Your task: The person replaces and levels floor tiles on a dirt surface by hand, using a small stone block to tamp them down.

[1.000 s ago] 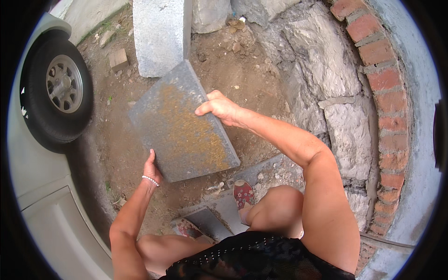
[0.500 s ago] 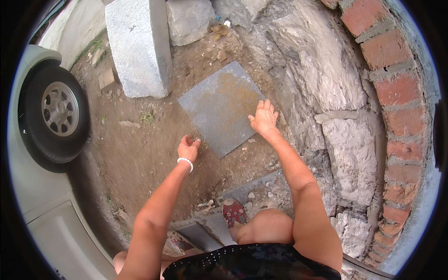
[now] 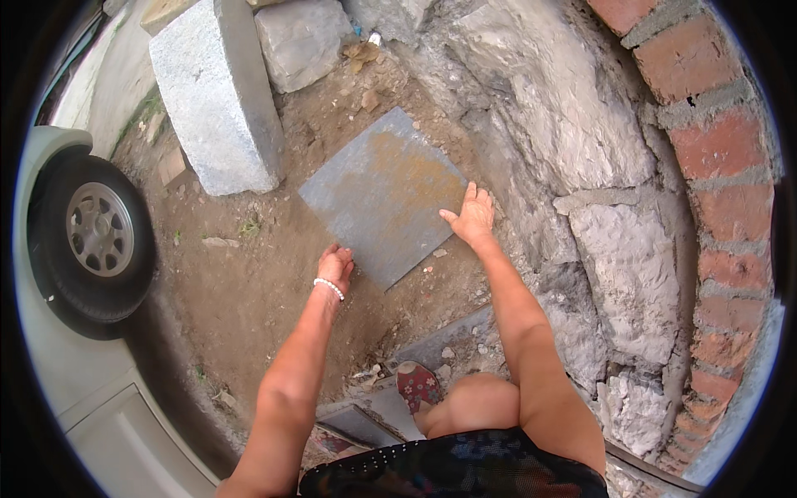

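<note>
A square grey slate tile (image 3: 357, 212) with brownish dirt on it lies on the soil in front of me. At its near-left edge is my left hand (image 3: 334, 267), wearing a white bead bracelet; its fingers are curled against the edge, and the tips are partly hidden. My right hand (image 3: 471, 217) is at the tile's right corner, fingers stretched out and thumb spread apart along the near-right edge.
A large pale stone block (image 3: 217, 100) and a grey rock (image 3: 303, 43) lie beyond the tile. On the left stands a vehicle with a wheel (image 3: 100, 230). A rough stone wall (image 3: 627, 278) edged with red bricks (image 3: 730, 214) rises on the right. Flat slabs (image 3: 357, 425) lie near my shoe (image 3: 418, 386).
My left hand has come up to the tile's edge and its fingers have curled in. My right hand stays at the right corner. The view has turned slightly; the tile seems to lie still.
</note>
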### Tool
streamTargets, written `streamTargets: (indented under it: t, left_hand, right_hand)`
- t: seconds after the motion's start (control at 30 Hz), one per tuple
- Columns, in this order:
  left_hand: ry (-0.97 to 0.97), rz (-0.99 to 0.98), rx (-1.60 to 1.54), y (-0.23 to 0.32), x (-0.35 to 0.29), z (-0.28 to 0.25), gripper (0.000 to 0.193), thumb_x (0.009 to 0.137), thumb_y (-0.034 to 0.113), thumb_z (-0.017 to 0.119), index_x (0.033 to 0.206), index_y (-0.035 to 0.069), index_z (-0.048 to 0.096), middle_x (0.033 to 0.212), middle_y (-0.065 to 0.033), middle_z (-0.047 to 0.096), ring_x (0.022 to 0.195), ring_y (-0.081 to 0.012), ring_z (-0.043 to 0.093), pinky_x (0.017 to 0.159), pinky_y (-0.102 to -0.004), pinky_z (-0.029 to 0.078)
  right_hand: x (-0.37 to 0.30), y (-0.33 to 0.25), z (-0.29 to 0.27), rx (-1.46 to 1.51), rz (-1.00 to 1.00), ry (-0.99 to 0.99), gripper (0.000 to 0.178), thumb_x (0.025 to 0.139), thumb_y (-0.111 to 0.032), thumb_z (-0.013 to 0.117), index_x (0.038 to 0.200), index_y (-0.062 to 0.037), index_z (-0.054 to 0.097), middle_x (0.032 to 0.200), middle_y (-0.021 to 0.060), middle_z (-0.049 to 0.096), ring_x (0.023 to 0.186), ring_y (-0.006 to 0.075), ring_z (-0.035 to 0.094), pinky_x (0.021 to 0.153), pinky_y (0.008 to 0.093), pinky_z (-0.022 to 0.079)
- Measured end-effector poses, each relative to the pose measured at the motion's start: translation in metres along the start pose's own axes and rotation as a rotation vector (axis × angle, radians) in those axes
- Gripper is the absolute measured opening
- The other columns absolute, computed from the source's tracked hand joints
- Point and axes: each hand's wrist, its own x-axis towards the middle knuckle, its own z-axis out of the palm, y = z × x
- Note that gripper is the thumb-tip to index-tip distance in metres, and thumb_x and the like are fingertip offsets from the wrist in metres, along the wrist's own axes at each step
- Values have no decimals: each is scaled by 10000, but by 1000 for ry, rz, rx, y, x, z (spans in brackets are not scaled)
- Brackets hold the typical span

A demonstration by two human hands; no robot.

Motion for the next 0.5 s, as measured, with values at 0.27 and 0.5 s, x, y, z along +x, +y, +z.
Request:
streamTargets:
  t: [0.27, 0.5]
  left_hand:
    - [35, -22, -222, 16, 10, 7, 396, 887, 192, 490, 1235, 7, 448, 1316, -140, 446, 1196, -277, 418, 1051, -435, 254]
    - [131, 134, -333, 12, 6, 2, 181, 871, 137, 553, 1009, 21, 549, 1044, -92, 587, 971, -216, 515, 923, -362, 365]
  right_hand:
    - [10, -6, -13, 279, 138, 103, 703, 639, -595, 691, 965, 21, 596, 905, 234, 625, 887, 360, 606, 780, 436, 459]
    - [-30, 14, -20, 365, 150, 362, 602, 702, -580, 646, 832, 7, 628, 776, 226, 632, 760, 386, 613, 692, 451, 468]
